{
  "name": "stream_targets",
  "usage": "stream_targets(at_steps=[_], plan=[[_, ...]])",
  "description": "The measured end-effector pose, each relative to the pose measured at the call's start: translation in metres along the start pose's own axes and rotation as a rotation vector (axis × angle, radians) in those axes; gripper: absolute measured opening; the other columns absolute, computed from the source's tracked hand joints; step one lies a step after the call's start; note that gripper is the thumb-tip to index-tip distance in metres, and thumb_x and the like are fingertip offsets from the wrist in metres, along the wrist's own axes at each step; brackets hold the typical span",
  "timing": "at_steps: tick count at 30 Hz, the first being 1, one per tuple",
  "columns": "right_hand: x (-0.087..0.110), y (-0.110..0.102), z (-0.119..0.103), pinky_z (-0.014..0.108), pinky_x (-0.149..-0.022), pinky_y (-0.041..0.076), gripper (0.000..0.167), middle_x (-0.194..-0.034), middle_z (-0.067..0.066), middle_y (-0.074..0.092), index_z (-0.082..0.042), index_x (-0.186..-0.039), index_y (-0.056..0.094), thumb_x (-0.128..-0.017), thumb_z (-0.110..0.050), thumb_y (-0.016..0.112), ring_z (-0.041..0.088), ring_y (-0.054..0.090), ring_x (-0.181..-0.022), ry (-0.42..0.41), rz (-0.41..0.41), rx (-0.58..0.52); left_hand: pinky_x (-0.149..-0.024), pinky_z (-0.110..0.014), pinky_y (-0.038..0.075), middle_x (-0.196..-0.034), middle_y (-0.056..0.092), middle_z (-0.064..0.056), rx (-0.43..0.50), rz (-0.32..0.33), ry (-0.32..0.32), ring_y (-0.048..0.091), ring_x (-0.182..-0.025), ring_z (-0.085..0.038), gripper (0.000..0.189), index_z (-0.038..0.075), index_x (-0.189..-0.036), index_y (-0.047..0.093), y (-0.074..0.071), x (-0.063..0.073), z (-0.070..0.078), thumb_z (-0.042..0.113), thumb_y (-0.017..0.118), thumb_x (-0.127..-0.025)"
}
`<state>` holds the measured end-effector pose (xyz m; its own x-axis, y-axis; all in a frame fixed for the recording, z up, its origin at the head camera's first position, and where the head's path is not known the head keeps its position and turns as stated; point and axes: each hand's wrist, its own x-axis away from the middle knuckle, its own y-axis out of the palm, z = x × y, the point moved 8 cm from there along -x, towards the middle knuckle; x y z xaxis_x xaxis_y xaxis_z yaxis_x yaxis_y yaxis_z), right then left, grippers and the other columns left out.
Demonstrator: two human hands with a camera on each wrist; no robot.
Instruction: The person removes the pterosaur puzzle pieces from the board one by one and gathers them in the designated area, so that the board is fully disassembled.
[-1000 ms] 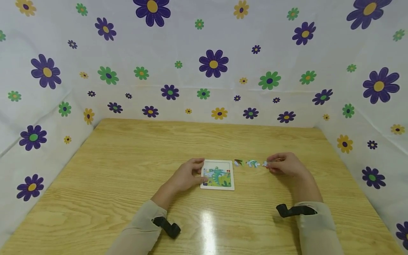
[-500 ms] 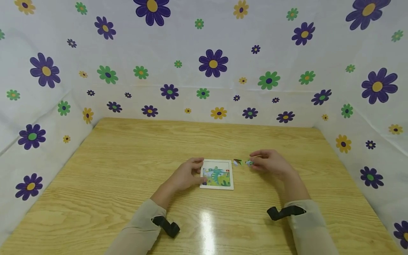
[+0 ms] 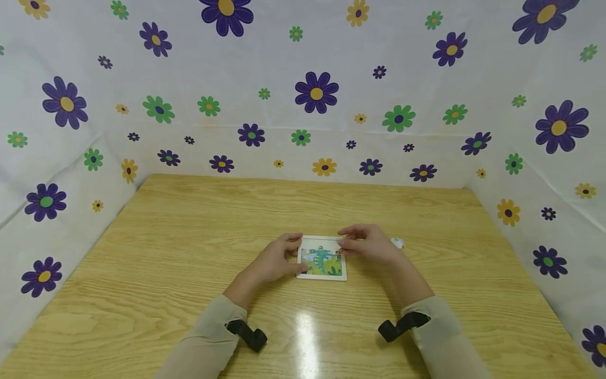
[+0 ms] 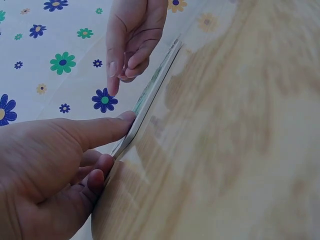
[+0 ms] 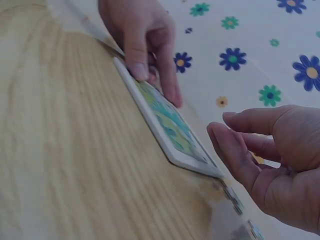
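Note:
A square white-framed jigsaw puzzle (image 3: 323, 263) with a green dinosaur picture lies flat on the table; a pale strip shows along its far side. My left hand (image 3: 274, 260) grips its left edge, thumb on top. In the left wrist view the thumb (image 4: 107, 130) presses the frame's rim while other fingers curl at its side. My right hand (image 3: 371, 243) hovers by the far right corner, fingers loosely bent, and no piece shows between them. Beneath it, loose puzzle pieces (image 5: 232, 197) lie in a row beside the frame; in the head view the hand hides most of them.
One loose puzzle piece (image 3: 397, 242) is visible to the right of my right hand. The wooden table (image 3: 189, 221) is enclosed at the back and sides by white cloth (image 3: 265, 63) printed with flowers. Black straps (image 3: 402, 326) ring both sleeves.
My right hand has moved left, from the rightmost loose piece across the row to the puzzle's far right corner. The rightmost piece is uncovered now. My left hand stays on the frame.

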<state>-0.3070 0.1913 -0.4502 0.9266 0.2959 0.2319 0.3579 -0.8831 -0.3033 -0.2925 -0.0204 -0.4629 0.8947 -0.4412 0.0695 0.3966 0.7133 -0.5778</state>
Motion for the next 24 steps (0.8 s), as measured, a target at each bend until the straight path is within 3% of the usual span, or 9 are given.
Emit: stream_targets(at_steps=[10, 21, 24], plan=[[-0.006, 0.046, -0.004, 0.031, -0.081, 0.059, 0.038, -0.101, 0.011, 0.061, 0.007, -0.132, 0.059, -0.097, -0.007, 0.065, 0.012, 0.069, -0.086, -0.02, -0.096, -0.086, -0.097, -0.036, 0.044, -0.158, 0.039, -0.005, 0.009, -0.007, 0.035, 0.054, -0.114, -0.019, 0.071, -0.005, -0.144, 0.048, -0.001, 0.001, 0.003, 0.021, 0.081, -0.086], [-0.008, 0.061, -0.01, 0.026, -0.068, 0.055, 0.03, -0.089, 0.008, 0.065, 0.001, -0.123, 0.067, -0.098, -0.015, 0.064, 0.012, 0.065, -0.073, -0.148, -0.081, 0.208, -0.093, -0.033, 0.045, -0.16, 0.036, -0.005, 0.03, -0.026, 0.042, 0.054, -0.116, -0.019, 0.072, -0.005, -0.146, 0.045, -0.001, 0.002, 0.001, 0.019, 0.079, -0.087], [-0.008, 0.063, -0.01, 0.025, -0.064, 0.052, 0.029, -0.085, 0.008, 0.062, 0.0, -0.122, 0.068, -0.098, -0.015, 0.064, 0.013, 0.064, -0.07, -0.159, -0.08, 0.235, -0.094, -0.035, 0.046, -0.16, 0.036, -0.005, 0.034, -0.027, 0.044, 0.054, -0.117, -0.02, 0.072, -0.005, -0.146, 0.045, -0.001, 0.002, 0.002, 0.02, 0.079, -0.087]])
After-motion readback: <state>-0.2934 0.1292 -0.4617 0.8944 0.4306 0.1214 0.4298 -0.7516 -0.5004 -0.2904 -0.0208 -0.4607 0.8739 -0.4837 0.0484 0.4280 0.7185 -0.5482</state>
